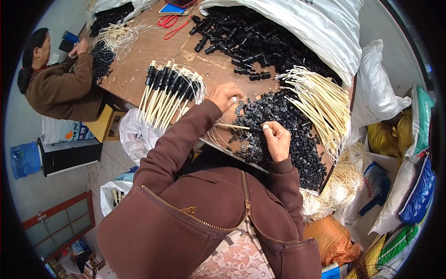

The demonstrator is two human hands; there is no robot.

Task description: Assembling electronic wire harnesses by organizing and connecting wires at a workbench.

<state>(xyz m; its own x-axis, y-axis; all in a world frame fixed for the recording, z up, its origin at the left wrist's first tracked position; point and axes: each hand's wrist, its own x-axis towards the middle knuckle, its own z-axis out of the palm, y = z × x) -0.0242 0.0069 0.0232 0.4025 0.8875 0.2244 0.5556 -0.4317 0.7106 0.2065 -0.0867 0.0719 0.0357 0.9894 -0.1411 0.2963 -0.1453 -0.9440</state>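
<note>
My right hand (pixel 277 139) is closed, thumb and fingertips pinched on the dark end of a thin cream tube (pixel 233 126). The tube points left, low over the table's near edge, with fine pale strands by its far end. My left hand (pixel 223 96) is bent over the tabletop with its fingers curled in; whatever they grip, if anything, is hidden. Between and beyond the hands spreads a pile of small black plastic pieces (pixel 274 114). Left of my left hand lies a row of cream tubes with black connectors (pixel 169 86) fitted near their far ends.
A bundle of cream tubes (pixel 320 100) lies right of the pile. Larger black connectors (pixel 241 35) spill from a white sack (pixel 306 23) at the back. Red scissors (pixel 168 21) lie at the back. A co-worker (pixel 62 83) works at the table's left. Sacks (pixel 378 93) stand on the right.
</note>
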